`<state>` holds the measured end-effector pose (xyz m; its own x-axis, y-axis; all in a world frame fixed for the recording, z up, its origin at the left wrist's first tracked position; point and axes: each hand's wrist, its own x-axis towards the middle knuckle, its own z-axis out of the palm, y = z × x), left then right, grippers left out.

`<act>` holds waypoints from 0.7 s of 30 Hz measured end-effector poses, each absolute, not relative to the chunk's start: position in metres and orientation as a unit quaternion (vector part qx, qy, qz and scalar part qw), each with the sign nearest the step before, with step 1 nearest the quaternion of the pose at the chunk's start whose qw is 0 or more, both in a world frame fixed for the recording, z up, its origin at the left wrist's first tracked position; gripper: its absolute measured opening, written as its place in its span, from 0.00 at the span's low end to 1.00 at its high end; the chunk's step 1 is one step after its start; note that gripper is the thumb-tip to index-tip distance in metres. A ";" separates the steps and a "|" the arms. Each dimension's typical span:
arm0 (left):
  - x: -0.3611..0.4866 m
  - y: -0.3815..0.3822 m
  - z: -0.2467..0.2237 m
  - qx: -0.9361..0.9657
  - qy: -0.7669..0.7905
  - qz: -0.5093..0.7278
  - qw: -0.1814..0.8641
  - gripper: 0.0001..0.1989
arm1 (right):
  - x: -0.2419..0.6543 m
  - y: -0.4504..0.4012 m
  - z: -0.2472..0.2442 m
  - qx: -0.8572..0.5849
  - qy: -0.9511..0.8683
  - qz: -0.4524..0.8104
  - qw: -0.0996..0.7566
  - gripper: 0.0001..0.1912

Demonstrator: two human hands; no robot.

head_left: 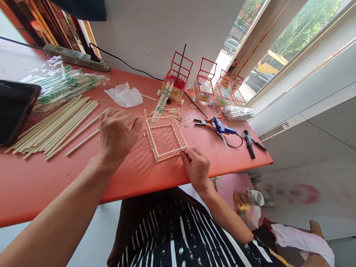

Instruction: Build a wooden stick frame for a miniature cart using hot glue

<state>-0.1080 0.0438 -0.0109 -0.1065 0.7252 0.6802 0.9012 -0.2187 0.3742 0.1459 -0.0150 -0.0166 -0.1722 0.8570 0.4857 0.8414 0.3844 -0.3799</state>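
Observation:
A small open frame of pale wooden sticks (170,152) stands on the red table in front of me, with short upright pieces along its sides. At its near right corner, the thumb and fingers of my right hand (197,165) pinch the frame. To the left of it, my left hand (118,129) hovers over the table with its fingers curled in; the back of the hand hides what they hold, if anything. Two loose wooden sticks (82,142) lie beside that hand, next to a spread pile of sticks (59,128).
A blue glue gun (222,127), pliers (205,124) and a black cutter-like tool (249,144) lie right. Red-topped stick models (204,83) stand along the back. Plastic-wrapped sticks (69,83), a white tissue (125,95), a phone (16,111) and a power strip (75,56) are left.

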 end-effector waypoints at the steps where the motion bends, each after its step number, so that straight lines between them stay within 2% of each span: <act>1: -0.108 0.044 -0.010 -0.661 -0.616 -0.417 0.104 0.17 | 0.145 -0.015 -0.016 -0.558 -0.765 0.013 0.321 0.09; 21: -0.109 0.045 -0.015 -0.668 -0.599 -0.422 0.131 0.17 | 0.145 -0.014 -0.017 -0.561 -0.758 0.022 0.331 0.09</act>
